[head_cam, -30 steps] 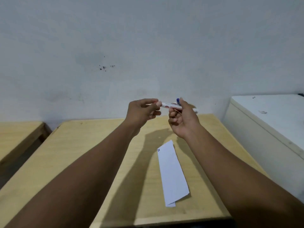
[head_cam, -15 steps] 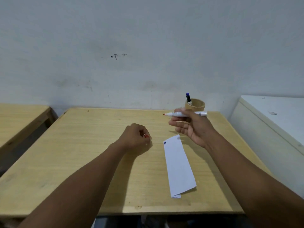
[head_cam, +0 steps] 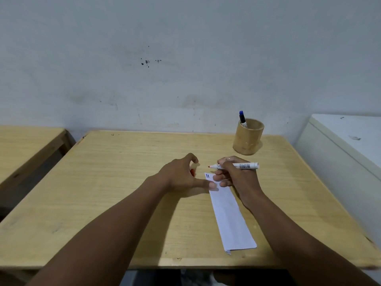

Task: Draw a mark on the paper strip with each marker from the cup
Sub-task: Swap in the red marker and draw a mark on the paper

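A white paper strip [head_cam: 229, 215] lies on the wooden table [head_cam: 123, 182], with two short dark marks at its far end. My right hand [head_cam: 237, 178] grips an uncapped white marker [head_cam: 245, 166]; its red tip points left, just above the strip's far end. My left hand [head_cam: 181, 176] rests on the table left of the strip, thumb pressing the strip's edge, fingers curled over a red cap [head_cam: 192, 172]. A wooden cup [head_cam: 248, 137] stands at the back right and holds a blue-capped marker [head_cam: 242, 118].
A white cabinet [head_cam: 348, 145] stands close to the table's right side. A second wooden table [head_cam: 24, 145] is at the left, across a gap. The wall runs right behind the table.
Both hands have come down from in front of the wall to the table. The cap came off into my left hand, and my thumb now holds the strip.
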A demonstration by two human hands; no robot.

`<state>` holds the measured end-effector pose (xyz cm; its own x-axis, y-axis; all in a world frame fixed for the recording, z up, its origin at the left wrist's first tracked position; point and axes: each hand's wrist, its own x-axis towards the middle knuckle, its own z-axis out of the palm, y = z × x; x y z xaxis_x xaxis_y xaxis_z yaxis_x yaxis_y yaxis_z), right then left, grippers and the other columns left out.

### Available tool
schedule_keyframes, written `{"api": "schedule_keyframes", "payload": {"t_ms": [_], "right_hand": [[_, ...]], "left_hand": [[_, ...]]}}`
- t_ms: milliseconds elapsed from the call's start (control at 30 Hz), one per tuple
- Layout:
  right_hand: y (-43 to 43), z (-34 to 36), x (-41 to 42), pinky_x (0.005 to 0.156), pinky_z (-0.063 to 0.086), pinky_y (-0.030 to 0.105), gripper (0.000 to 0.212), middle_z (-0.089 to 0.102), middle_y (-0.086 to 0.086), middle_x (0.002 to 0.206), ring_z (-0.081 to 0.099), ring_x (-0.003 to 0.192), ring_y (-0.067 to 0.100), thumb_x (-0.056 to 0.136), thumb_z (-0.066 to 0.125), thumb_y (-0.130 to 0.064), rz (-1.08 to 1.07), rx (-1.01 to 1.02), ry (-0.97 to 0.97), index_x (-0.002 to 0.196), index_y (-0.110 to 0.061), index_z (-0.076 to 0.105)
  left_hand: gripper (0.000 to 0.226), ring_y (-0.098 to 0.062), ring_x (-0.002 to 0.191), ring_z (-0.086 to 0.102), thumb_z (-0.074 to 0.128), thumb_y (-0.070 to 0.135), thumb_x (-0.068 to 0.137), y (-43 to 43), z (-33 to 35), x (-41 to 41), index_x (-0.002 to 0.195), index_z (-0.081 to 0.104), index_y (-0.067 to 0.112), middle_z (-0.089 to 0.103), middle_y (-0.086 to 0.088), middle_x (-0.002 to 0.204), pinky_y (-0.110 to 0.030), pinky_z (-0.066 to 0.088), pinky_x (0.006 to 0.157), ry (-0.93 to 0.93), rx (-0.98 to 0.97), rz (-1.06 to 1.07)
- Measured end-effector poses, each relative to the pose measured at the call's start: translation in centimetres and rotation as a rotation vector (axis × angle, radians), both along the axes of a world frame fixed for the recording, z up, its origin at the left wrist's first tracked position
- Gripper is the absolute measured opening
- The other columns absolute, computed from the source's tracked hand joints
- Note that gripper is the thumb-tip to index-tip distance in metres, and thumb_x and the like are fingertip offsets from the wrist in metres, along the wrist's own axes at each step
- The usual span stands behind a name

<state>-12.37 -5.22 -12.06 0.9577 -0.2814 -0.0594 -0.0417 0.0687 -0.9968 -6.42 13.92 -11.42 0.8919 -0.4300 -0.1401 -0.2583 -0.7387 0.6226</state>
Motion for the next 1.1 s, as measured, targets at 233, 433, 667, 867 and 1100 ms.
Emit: {"api": "schedule_keyframes", "payload": {"t_ms": [233, 433, 667, 867, 1100], "right_hand": [[0.1, -0.9, 0.1, 0.05, 0.049, 0.029, 0.007, 0.072, 0.007, 0.062, 0.065, 0.052, 0.021, 0.09, 0.069, -0.009, 0.021, -0.158, 0.005, 0.083, -0.009, 0.069], [-0.3, -0.9, 0.5, 0.048, 0.051, 0.027, 0.011, 0.078, 0.01, 0.07, 0.077, 0.064, 0.026, 0.089, 0.072, -0.016, 0.059, -0.3, 0.03, 0.084, -0.006, 0.074], [0.1, -0.9, 0.5, 0.042, 0.044, 0.023, 0.018, 0.074, 0.012, 0.063, 0.063, 0.042, 0.006, 0.084, 0.08, -0.018, 0.053, -0.358, 0.011, 0.082, -0.001, 0.076], [0.2, -1.5, 0.7, 0.049, 0.051, 0.03, 0.018, 0.073, 0.013, 0.061, 0.065, 0.047, 0.011, 0.082, 0.081, -0.024, 0.049, -0.428, -0.024, 0.079, -0.006, 0.076], [-0.2, -2.0, 1.1, 0.052, 0.05, 0.03, 0.013, 0.073, 0.012, 0.062, 0.067, 0.052, 0.016, 0.082, 0.079, -0.015, 0.103, -0.389, 0.012, 0.074, -0.006, 0.074]], "left_hand": [[0.1, -0.012, 0.09, 0.062, 0.073, 0.088, 0.045, -0.9, -0.8, -0.6, 0.123, 0.051, 0.029, 0.065, 0.016, 0.086, -0.039, 0.054, 0.084, -0.177, 0.208, -0.005], [0.101, -0.014, 0.093, 0.061, 0.075, 0.086, 0.046, -1.0, -0.9, -0.4, 0.125, 0.05, 0.029, 0.063, 0.015, 0.091, -0.041, 0.053, 0.086, -0.164, 0.206, -0.005], [0.102, -0.015, 0.097, 0.057, 0.073, 0.087, 0.048, -0.9, -1.0, -0.5, 0.128, 0.049, 0.029, 0.06, 0.016, 0.093, -0.041, 0.051, 0.089, -0.168, 0.205, -0.008], [0.103, -0.015, 0.098, 0.056, 0.072, 0.089, 0.046, -1.0, -1.2, -0.3, 0.127, 0.048, 0.031, 0.062, 0.015, 0.095, -0.039, 0.05, 0.085, -0.155, 0.218, 0.0], [0.103, -0.015, 0.097, 0.058, 0.073, 0.089, 0.046, -1.0, -0.9, -0.4, 0.127, 0.049, 0.03, 0.063, 0.013, 0.095, -0.04, 0.052, 0.084, -0.143, 0.214, 0.005]]}}
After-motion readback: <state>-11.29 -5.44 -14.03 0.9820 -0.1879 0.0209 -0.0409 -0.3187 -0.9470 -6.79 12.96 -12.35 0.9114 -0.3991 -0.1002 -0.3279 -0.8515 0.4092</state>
